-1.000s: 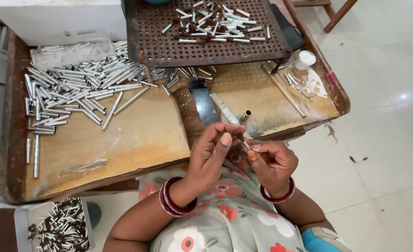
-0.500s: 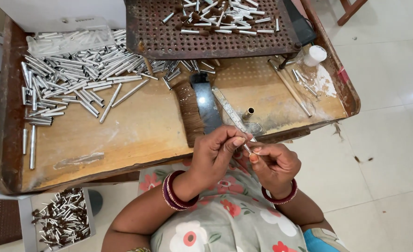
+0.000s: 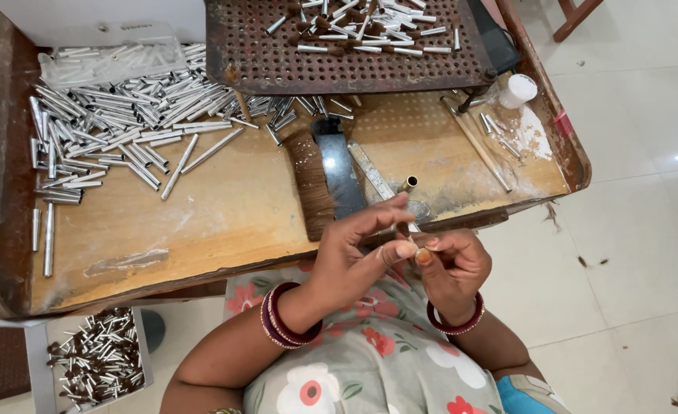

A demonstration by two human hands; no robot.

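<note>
A small metal tube (image 3: pixel 405 234) sits pinched between the fingertips of both hands, held just off the near edge of the wooden work tray (image 3: pixel 201 222), over the person's lap. The left hand (image 3: pixel 358 257) closes thumb and fingers on it from the left; the right hand (image 3: pixel 450 268) grips its other end, fingers curled.

Just beyond the hands lie a dark flat bar (image 3: pixel 339 172), a tuft of brown bristles (image 3: pixel 311 184) and a short brass tube (image 3: pixel 409 184) standing upright. The middle of the tray is bare wood, bounded by a raised rusty rim. A heap of silver tubes (image 3: pixel 116 130) fills its far left; a perforated metal plate (image 3: pixel 339 46) with more tubes spans the far side, and a white-capped bottle (image 3: pixel 517 90) sits far right. To the right is pale tiled floor (image 3: pixel 638 230); a box of short tubes (image 3: pixel 93 360) sits below left.
</note>
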